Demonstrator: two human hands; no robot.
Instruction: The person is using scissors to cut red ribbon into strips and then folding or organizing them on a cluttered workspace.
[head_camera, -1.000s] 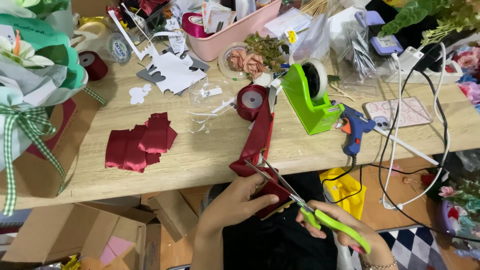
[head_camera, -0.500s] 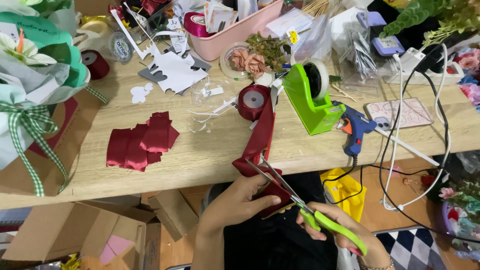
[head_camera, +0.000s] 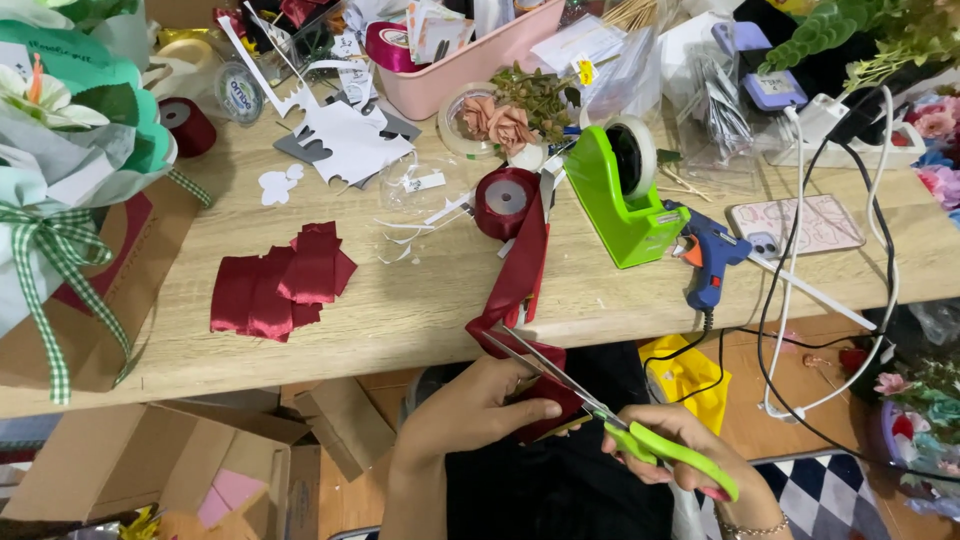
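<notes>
Your left hand (head_camera: 480, 415) pinches the loose end of the red ribbon (head_camera: 520, 290), which runs up from your fingers to its spool (head_camera: 505, 203) on the table (head_camera: 420, 300). Just right of it, your right hand (head_camera: 680, 460) grips green scissors (head_camera: 600, 410), blades open across the ribbon.

green tape dispenser (head_camera: 625, 205) | blue glue gun (head_camera: 708, 258) | pink basket (head_camera: 470, 62) | cut red pieces (head_camera: 280, 282) | wooden table (head_camera: 420, 300)
</notes>
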